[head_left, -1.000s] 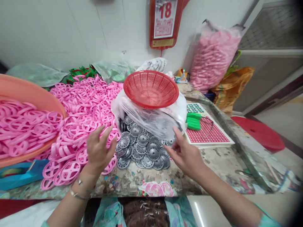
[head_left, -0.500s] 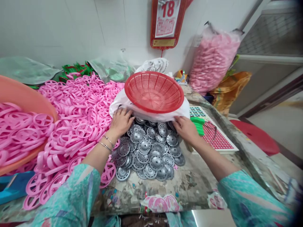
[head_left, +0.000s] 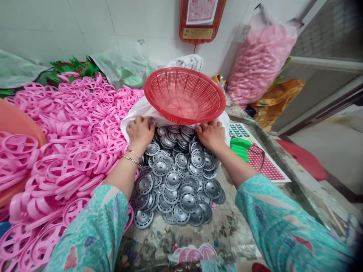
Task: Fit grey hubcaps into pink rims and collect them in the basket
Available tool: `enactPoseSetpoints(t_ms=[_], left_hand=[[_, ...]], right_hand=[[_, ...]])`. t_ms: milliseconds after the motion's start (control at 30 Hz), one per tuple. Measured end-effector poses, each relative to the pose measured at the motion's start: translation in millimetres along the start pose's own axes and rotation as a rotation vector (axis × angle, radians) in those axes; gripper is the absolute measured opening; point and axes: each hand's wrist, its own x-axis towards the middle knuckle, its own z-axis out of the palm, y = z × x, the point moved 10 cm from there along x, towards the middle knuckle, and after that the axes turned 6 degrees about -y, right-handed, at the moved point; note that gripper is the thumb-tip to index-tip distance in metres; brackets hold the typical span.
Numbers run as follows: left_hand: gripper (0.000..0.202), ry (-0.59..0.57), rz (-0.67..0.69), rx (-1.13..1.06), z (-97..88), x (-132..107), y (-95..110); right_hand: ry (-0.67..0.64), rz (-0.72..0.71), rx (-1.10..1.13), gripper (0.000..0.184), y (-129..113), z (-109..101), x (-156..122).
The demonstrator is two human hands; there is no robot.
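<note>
My left hand [head_left: 141, 133] grips the edge of a white bag [head_left: 131, 116] on its left side, fingers curled over the rim. At the right side of the same opening, my right hand [head_left: 211, 135] is closed on the bag's edge. Between and below my hands, grey wheel-shaped plastic discs [head_left: 172, 180] spread from the bag's mouth onto the table. A red mesh basket [head_left: 184, 96] rests on top of the bag, just beyond my fingers. How the folded edge sits under my fingertips is partly hidden.
Pink spoked rings [head_left: 85, 158] heap up at the left, beside an orange tub [head_left: 21, 119]. On the right lie a green object [head_left: 240, 148], glasses [head_left: 262, 158] and a sticker sheet [head_left: 272, 172]. A bag of pink parts [head_left: 261, 60] stands behind, with a red stool [head_left: 302, 158] past the table.
Both hands have pulled the bag's edge back, away from me, and more grey discs show under it. The right hand has shifted inward. The view has tilted down slightly.
</note>
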Motion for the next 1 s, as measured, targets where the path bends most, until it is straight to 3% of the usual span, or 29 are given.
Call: enactPoseSetpoints(t_ms=[233, 433, 500, 600, 667, 700, 833, 900, 1000], left_hand=[[0.049, -0.055, -0.037, -0.121, 16.9, 16, -14], [0.054, -0.191, 0.092, -0.2, 20.6, 6, -15], [0.054, -0.19, 0.111, -0.201, 16.6, -1, -14], [0.054, -0.189, 0.112, -0.197, 12.5, -8, -10], [0.054, -0.192, 0.098, -0.189, 11.4, -12, -6], [0.055, -0.194, 0.091, -0.184, 11.0, -13, -5], [0.056, -0.2, 0.082, -0.159, 8.8, -18, 0], [0.056, -0.204, 0.093, -0.146, 7.6, -21, -1], [0.055, -0.204, 0.108, -0.119, 6.7, -23, -5]], right_hand=[[0.007, -0.005, 0.047, 0.051, -8, 7, 23], [-0.026, -0.106, 0.276, 0.042, -2, 2, 18], [-0.022, -0.06, 0.363, 0.042, 9, -8, 5], [0.228, 0.035, 0.309, 0.049, 20, -51, -25], [0.381, -0.062, 0.173, 0.053, 0, -80, -42], [0.394, -0.161, 0.101, 0.053, -17, -88, -45], [0.217, -0.479, -0.055, 0.027, -71, -86, -32], [0.156, -0.519, -0.047, 0.023, -79, -88, -25], [0.191, -0.529, -0.016, 0.023, -81, -99, -37]])
